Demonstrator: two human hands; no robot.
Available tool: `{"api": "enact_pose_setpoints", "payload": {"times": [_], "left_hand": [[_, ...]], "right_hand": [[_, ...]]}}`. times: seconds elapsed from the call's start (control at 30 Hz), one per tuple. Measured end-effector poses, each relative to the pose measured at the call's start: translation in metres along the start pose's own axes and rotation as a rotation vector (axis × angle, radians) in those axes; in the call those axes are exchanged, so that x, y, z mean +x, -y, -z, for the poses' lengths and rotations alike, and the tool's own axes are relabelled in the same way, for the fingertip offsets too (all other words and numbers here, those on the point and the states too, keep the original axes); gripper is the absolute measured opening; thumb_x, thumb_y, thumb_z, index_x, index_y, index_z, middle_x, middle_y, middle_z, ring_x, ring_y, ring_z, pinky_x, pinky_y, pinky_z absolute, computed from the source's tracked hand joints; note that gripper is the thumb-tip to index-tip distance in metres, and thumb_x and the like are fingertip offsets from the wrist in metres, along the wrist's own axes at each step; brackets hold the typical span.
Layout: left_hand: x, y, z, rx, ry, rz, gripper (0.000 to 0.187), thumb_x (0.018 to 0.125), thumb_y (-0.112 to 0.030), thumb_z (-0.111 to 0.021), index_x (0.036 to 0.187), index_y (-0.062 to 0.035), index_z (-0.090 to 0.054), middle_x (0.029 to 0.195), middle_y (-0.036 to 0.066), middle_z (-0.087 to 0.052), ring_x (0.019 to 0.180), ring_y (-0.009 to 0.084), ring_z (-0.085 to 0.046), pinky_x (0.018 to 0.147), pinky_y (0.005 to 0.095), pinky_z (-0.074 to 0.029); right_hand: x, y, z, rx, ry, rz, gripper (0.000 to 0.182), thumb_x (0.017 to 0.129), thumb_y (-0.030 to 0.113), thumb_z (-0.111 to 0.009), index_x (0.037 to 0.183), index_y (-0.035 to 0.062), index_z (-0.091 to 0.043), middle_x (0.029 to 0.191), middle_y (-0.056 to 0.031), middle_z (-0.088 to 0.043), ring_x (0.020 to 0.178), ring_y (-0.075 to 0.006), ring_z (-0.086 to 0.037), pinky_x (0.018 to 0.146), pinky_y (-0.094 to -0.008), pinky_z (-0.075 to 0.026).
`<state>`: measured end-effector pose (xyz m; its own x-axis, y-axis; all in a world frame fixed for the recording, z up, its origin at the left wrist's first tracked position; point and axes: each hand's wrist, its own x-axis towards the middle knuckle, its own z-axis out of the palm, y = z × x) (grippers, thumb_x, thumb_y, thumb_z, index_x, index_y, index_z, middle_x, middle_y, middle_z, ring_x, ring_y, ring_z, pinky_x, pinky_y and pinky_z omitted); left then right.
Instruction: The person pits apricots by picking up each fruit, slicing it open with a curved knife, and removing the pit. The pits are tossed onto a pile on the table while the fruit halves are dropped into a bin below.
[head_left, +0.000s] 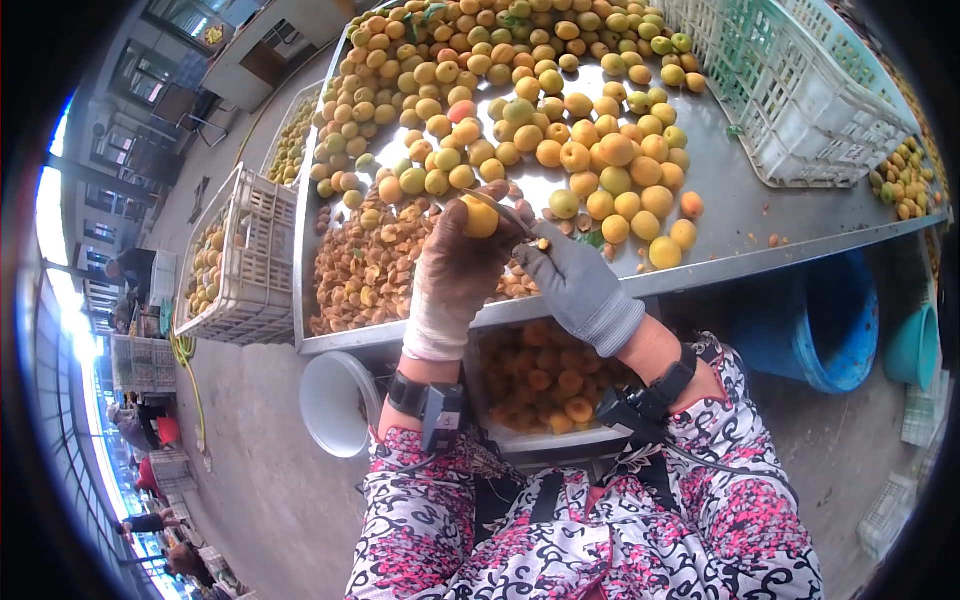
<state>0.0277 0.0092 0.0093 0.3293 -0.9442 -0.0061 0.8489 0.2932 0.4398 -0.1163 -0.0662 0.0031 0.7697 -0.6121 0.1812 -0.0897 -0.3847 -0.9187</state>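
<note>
My left hand [462,250], in a white glove stained brown, is closed round a yellow apricot [480,217] above the table's front edge. Close beside it, my right hand [580,287] in a grey glove is closed on what looks like a small knife, its thin blade [507,213] lying against the apricot. The knife's handle is mostly hidden by the fingers. Many loose apricots [615,150] are spread over the metal table [735,215] beyond my hands. A heap of brown apricot pits [365,265] lies to the left of my left hand.
Below the table edge stands a box of apricot pieces [540,375], with a white bucket [335,400] to its left. A white crate [790,110] rests on the table at right. Apricot-filled crates [245,250] stand at left, and a blue barrel [830,320] at right.
</note>
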Motion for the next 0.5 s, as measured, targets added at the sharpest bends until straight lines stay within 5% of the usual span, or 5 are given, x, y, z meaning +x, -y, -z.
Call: {"api": "enact_pose_setpoints", "payload": {"times": [0.2, 0.27, 0.4, 0.5], "left_hand": [[0.000, 0.003, 0.001, 0.123, -0.012, -0.020, 0.055, 0.085, -0.031, -0.066, 0.122, 0.0053, -0.047, 0.115, 0.016, -0.055, 0.108, 0.0313, -0.053, 0.101, 0.0466, -0.038], [0.003, 0.008, 0.007, 0.057, -0.018, 0.010, 0.058, 0.085, -0.035, -0.067, 0.121, 0.0042, -0.046, 0.112, 0.014, -0.056, 0.106, 0.0290, -0.054, 0.098, 0.0442, -0.041], [0.001, 0.012, -0.002, 0.048, 0.036, 0.009, 0.059, 0.084, -0.037, -0.067, 0.121, 0.0028, -0.045, 0.110, 0.012, -0.056, 0.105, 0.0258, -0.056, 0.096, 0.0409, -0.043], [-0.003, 0.004, -0.013, 0.365, -0.129, -0.072, 0.058, 0.085, -0.037, -0.067, 0.122, 0.0019, -0.045, 0.111, 0.012, -0.056, 0.102, 0.0238, -0.057, 0.093, 0.0381, -0.045]], "right_hand": [[-0.002, 0.002, -0.012, 0.066, -0.021, -0.045, 0.038, 0.094, 0.034, -0.049, 0.120, 0.0060, -0.050, 0.082, -0.0229, -0.063, 0.081, -0.0407, -0.061, 0.068, -0.0450, -0.048], [-0.003, 0.000, -0.022, 0.037, -0.046, -0.100, 0.035, 0.095, 0.027, -0.051, 0.119, 0.0009, -0.053, 0.083, -0.0207, -0.064, 0.083, -0.0358, -0.064, 0.069, -0.0379, -0.049], [-0.002, 0.003, -0.022, 0.043, 0.010, -0.168, 0.034, 0.095, 0.028, -0.051, 0.118, 0.0029, -0.054, 0.086, -0.0210, -0.065, 0.087, -0.0361, -0.064, 0.069, -0.0377, -0.049], [0.003, 0.001, -0.013, 0.100, -0.054, -0.035, 0.035, 0.094, 0.034, -0.050, 0.111, 0.0036, -0.051, 0.081, -0.0237, -0.063, 0.082, -0.0419, -0.060, 0.067, -0.0467, -0.047]]}}
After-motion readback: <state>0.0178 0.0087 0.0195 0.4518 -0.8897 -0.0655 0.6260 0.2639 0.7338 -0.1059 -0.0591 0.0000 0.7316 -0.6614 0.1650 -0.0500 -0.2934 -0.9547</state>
